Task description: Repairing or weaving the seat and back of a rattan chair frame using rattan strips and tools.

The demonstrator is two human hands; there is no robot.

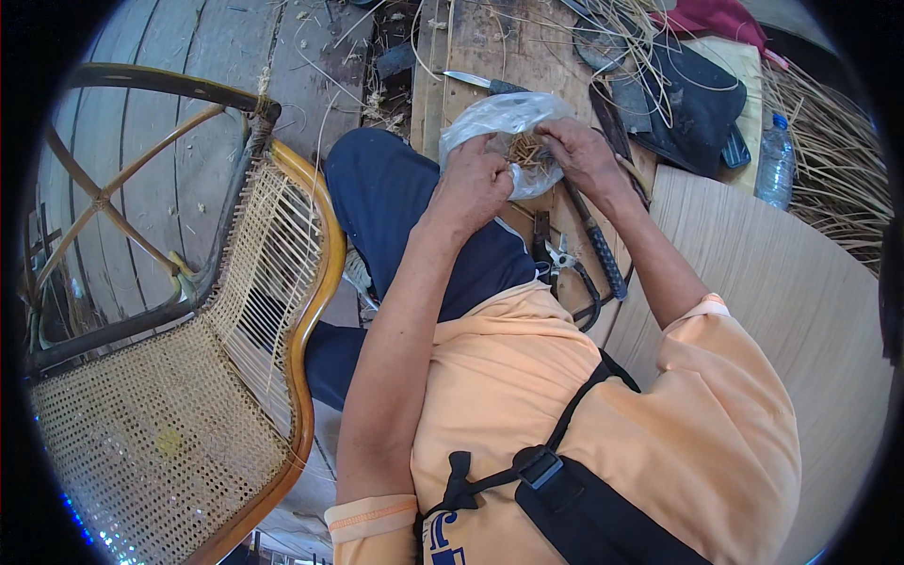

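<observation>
A clear plastic bag (494, 111) sits above my thigh with its mouth spread, showing a heap of short, thin brown pegs (527, 148) inside. My left hand (474, 181) is closed on the bag's near left edge, fingers curled. Gripping its right rim is my right hand (586, 155), its fingertips partly hidden beside the pegs. Left of me stands a rattan chair (315, 273) with a woven cane seat (160, 424). Its upper panel (264, 245) has parallel strands and is only partly woven.
A knife (471, 81) lies beyond the bag on a wooden board. Pliers (562, 256) and a dark-handled tool (603, 250) lie near my lap. To the right are a round-edged tabletop (763, 273), a plastic bottle (775, 162), a black pouch (697, 104) and bundled cane strips (838, 169).
</observation>
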